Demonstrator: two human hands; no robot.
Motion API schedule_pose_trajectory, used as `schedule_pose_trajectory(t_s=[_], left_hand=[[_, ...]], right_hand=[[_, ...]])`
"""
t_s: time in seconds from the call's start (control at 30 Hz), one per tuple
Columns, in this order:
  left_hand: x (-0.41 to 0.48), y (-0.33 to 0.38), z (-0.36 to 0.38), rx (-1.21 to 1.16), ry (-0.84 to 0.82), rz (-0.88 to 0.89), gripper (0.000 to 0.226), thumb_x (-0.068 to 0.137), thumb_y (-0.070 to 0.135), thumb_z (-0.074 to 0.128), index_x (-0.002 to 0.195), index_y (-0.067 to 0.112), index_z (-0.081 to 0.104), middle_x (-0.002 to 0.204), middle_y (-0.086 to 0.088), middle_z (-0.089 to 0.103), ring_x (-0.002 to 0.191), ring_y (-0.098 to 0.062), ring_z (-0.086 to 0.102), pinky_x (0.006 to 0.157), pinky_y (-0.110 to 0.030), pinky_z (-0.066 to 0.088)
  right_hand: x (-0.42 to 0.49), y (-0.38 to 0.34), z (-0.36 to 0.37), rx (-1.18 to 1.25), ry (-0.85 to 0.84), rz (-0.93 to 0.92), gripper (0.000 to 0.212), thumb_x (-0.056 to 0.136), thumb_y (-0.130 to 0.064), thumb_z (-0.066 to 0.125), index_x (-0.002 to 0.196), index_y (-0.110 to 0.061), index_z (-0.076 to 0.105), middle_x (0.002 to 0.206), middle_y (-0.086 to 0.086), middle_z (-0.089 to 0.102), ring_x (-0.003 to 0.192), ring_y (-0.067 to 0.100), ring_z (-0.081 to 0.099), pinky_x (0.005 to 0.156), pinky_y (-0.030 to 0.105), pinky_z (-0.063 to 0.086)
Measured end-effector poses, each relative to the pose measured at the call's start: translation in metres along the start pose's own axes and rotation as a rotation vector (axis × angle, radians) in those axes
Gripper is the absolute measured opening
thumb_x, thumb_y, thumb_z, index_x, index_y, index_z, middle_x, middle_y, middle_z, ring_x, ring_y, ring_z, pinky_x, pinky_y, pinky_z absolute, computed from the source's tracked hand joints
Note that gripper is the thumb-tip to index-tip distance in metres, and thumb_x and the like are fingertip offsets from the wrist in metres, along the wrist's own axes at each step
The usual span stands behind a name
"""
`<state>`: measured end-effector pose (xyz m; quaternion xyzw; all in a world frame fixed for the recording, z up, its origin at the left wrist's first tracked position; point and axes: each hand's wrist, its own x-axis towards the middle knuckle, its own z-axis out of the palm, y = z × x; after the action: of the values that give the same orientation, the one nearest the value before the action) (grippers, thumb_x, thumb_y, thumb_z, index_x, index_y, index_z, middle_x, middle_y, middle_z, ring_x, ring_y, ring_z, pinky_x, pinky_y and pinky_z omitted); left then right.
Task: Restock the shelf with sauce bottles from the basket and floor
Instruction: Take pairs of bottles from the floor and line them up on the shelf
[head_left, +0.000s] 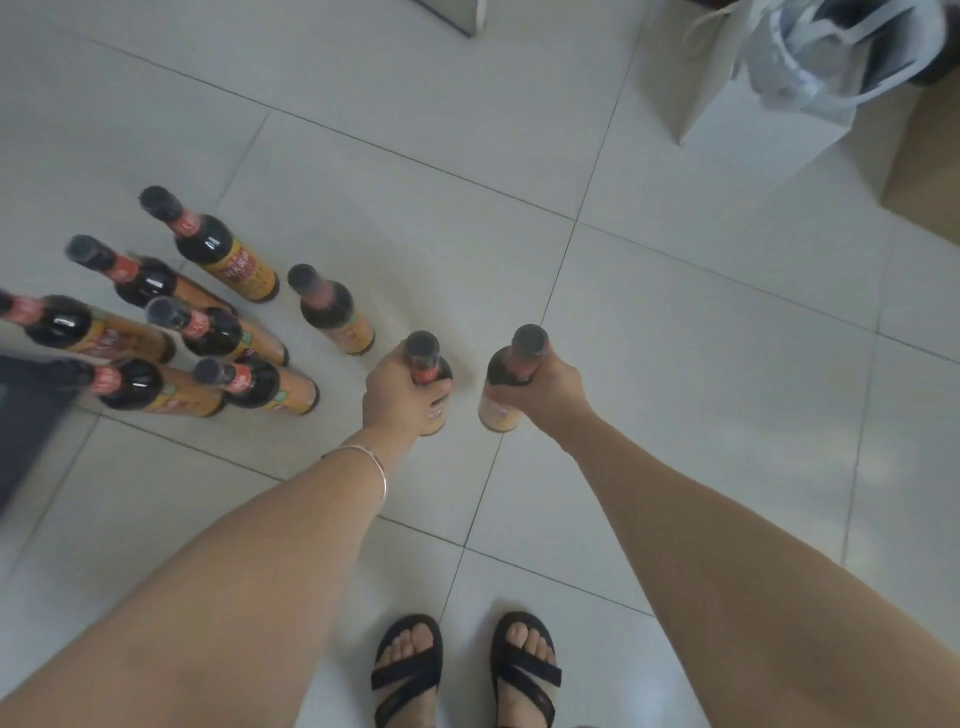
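Each grip is closed round a sauce bottle's neck and shoulder: the left hand (400, 395) holds the left bottle (428, 364), the right hand (545, 387) the right bottle (500, 410), both upright and just apart. This looks like the pick-up from the floor (675, 338); next the pair must be carried to the shelf, which is out of view. Both arms reach down, nearly straight. The spare bottles (223, 332) stand to the left, near the dark basket (26, 415).

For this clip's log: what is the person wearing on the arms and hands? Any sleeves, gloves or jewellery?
No gloves, and no sleeve comes into view. The left hand has a thin silver bangle at its wrist. The right hand has nothing at its wrist, no watch or band.
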<state>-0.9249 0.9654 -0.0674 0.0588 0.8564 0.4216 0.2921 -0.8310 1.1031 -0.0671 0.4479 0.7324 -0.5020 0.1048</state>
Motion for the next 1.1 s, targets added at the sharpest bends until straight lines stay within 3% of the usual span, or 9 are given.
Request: schedule_pose_trajectory(t_s=[0.07,0.17,0.37,0.47,0.6,0.77,0.93,1.03,1.1], left_hand=[[-0.025,0.019,-0.020,0.033,0.002,-0.036,0.027,0.071,0.002,0.072,0.078,0.021,0.054,0.069,0.008,0.053,0.054,0.001,0.053,0.050,-0.004,0.037],[-0.061,0.054,-0.056,0.061,-0.032,-0.041,0.027,0.069,0.008,0.074,0.090,0.017,0.059,0.083,-0.001,0.061,0.082,-0.024,0.057,0.072,-0.024,0.038],[-0.117,0.160,-0.144,0.115,0.003,0.031,0.037,0.071,0.015,0.075,0.104,0.007,0.061,0.104,-0.015,0.068,0.103,-0.034,0.060,0.088,-0.041,0.048],[-0.145,0.220,-0.195,0.109,0.058,0.088,0.037,0.072,0.016,0.075,0.104,0.007,0.061,0.103,-0.013,0.067,0.098,-0.030,0.059,0.081,-0.033,0.044],[-0.190,0.297,-0.274,0.071,0.146,0.114,0.032,0.070,0.018,0.077,0.098,0.015,0.061,0.087,0.000,0.059,0.084,-0.018,0.053,0.075,-0.025,0.038],[-0.247,0.370,-0.376,0.045,0.270,0.161,0.028,0.070,0.024,0.077,0.087,0.026,0.055,0.091,-0.002,0.061,0.094,-0.026,0.060,0.082,-0.028,0.043],[-0.301,0.406,-0.469,0.047,0.402,0.175,0.028,0.073,0.030,0.075,0.090,0.023,0.056,0.106,-0.008,0.066,0.101,-0.028,0.060,0.089,-0.035,0.046],[-0.328,0.409,-0.524,0.052,0.481,0.163,0.026,0.074,0.032,0.074,0.089,0.024,0.055,0.107,-0.007,0.066,0.101,-0.027,0.060,0.091,-0.037,0.047],[-0.341,0.406,-0.561,0.045,0.524,0.147,0.025,0.075,0.032,0.073,0.090,0.025,0.054,0.102,-0.003,0.065,0.100,-0.025,0.060,0.088,-0.037,0.048]], right_hand=[[-0.027,-0.024,-0.014,-0.003,0.000,0.002,0.056,0.066,-0.027,0.076,0.115,-0.025,0.051,0.093,-0.006,0.056,0.097,0.023,0.058,0.085,0.038,0.052],[-0.070,-0.069,-0.040,-0.021,-0.019,-0.012,0.054,0.065,-0.029,0.076,0.113,-0.026,0.051,0.093,-0.006,0.057,0.096,0.022,0.058,0.084,0.037,0.052],[-0.151,-0.185,-0.096,-0.051,-0.096,-0.109,0.052,0.063,-0.033,0.074,0.111,-0.029,0.055,0.101,-0.003,0.063,0.095,0.019,0.060,0.077,0.030,0.053],[-0.190,-0.254,-0.125,-0.075,-0.138,-0.190,0.050,0.064,-0.032,0.074,0.111,-0.029,0.057,0.101,-0.002,0.064,0.094,0.019,0.061,0.071,0.029,0.054],[-0.245,-0.347,-0.160,-0.136,-0.184,-0.338,0.051,0.062,-0.031,0.074,0.110,-0.028,0.057,0.102,-0.002,0.066,0.096,0.020,0.062,0.081,0.036,0.056],[-0.314,-0.458,-0.185,-0.187,-0.229,-0.558,0.059,0.061,-0.026,0.076,0.114,-0.023,0.050,0.105,0.003,0.065,0.098,0.024,0.062,0.088,0.043,0.054],[-0.373,-0.549,-0.176,-0.173,-0.247,-0.723,0.051,0.064,-0.027,0.077,0.107,-0.021,0.052,0.100,0.003,0.065,0.093,0.021,0.062,0.082,0.034,0.053],[-0.404,-0.599,-0.151,-0.149,-0.335,-0.820,0.046,0.065,-0.027,0.077,0.105,-0.021,0.055,0.100,0.004,0.067,0.096,0.021,0.062,0.087,0.038,0.052],[-0.424,-0.633,-0.126,-0.135,-0.401,-0.890,0.042,0.068,-0.027,0.076,0.104,-0.024,0.055,0.099,0.001,0.066,0.097,0.020,0.061,0.082,0.033,0.050]])
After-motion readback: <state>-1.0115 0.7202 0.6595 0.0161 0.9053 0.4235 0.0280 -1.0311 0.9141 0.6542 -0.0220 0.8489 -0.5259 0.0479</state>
